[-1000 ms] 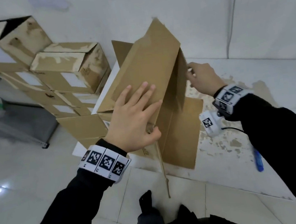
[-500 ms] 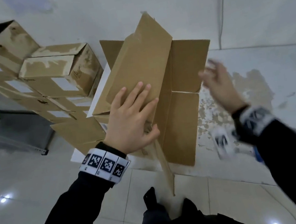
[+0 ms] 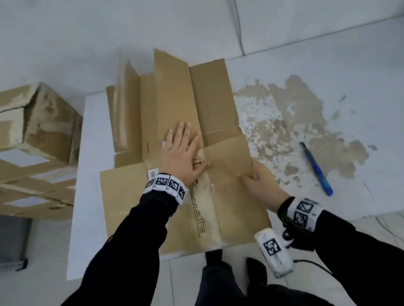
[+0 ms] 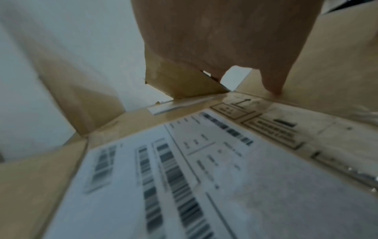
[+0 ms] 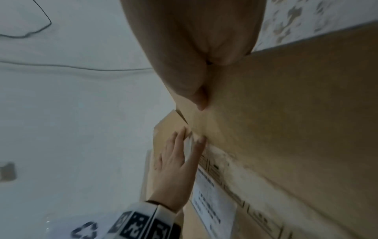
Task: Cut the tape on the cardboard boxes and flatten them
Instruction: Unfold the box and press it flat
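Nearest, at 5 o'clock: right hand [image 3: 259, 184] grips the right edge of the flattened brown cardboard box [image 3: 238, 199], thumb on top, fingers tucked under the panel. Wrist view confirms the thumb pressed on the card face.

Box lies on a white table [image 3: 83, 194], long axis running 6 to 12 o'clock, near edge at the table's front lip. Mostly flat. Plain brown panels, a strip of pale tape residue down the middle seam, black printed handling symbols beside it, a white shipping label with barcodes [image 4: 184, 177] under the left wrist.

Centre: left hand [image 3: 183, 152] lies palm down on the box, fingers straight and spread, pointing to 12 o'clock.

Far end: the flaps at 11 to 12 o'clock stand partly up, not flat.

At 3 o'clock: a blue pen-shaped cutter [image 3: 316, 168] lies on the table's scuffed brown patch, well apart from the box.

At 9 o'clock: stacked brown cardboard boxes [image 3: 22, 140] with white labels, closed; contents not visible.
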